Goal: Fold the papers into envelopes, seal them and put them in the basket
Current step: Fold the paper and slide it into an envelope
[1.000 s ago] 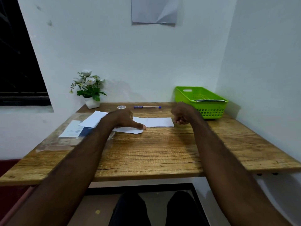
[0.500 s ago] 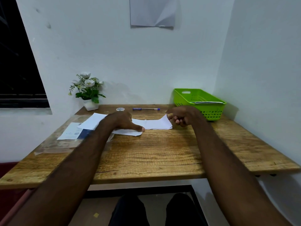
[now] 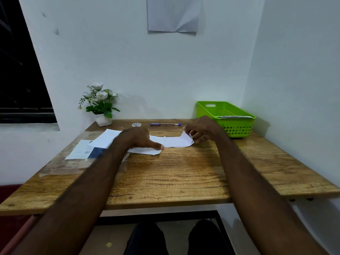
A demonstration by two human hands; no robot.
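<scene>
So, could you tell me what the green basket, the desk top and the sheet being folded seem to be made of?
Green basket: looks like moulded plastic, glossy, with a perforated lattice wall.
Desk top: wood grain with knots and cracks, matte; solid wood or laminate, I cannot tell.
Sheet: thin white paper, its right edge curling up where the right hand lifts it.

One desk (image 3: 174,177), one green basket (image 3: 237,128), one pen (image 3: 165,124), one tape roll (image 3: 136,124), one potted plant (image 3: 100,104), two hands: left (image 3: 137,138), right (image 3: 202,128).

Honestly nothing's readable here, the white card with a dark blue panel (image 3: 86,150) at the wooden table's (image 3: 165,173) left has some print but it's way too blurry.
</scene>
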